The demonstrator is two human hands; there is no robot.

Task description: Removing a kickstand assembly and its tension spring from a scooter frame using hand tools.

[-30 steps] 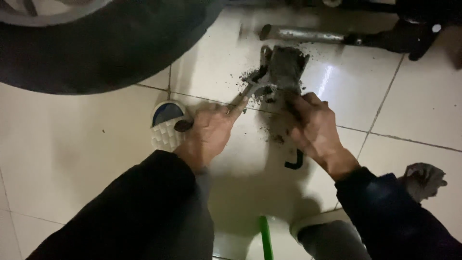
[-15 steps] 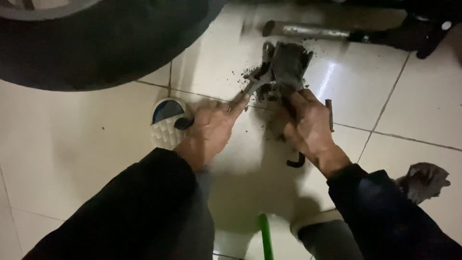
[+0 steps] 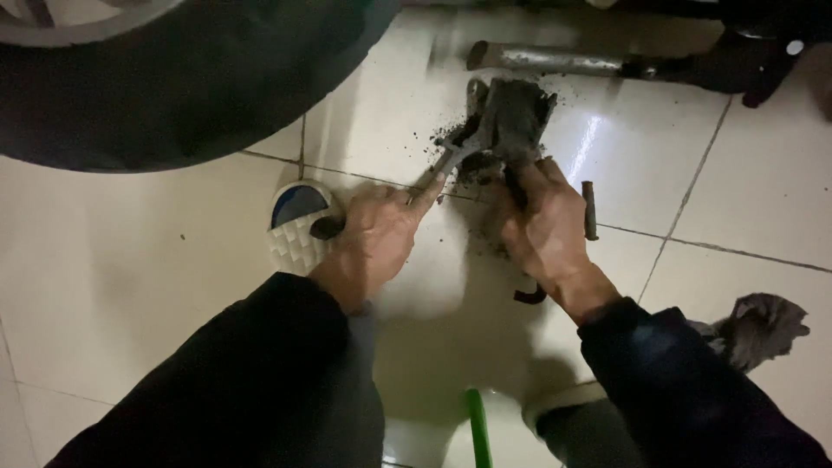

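The right hand grips the dirty metal part steady, so the left hand, closed on a scraper, can dig

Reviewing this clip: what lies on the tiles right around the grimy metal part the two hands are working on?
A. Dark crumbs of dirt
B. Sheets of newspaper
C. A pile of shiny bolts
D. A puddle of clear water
A: dark crumbs of dirt are scattered on the pale floor tiles beside the grimy metal part, which the right hand steadies while the left hand works a tool against it.
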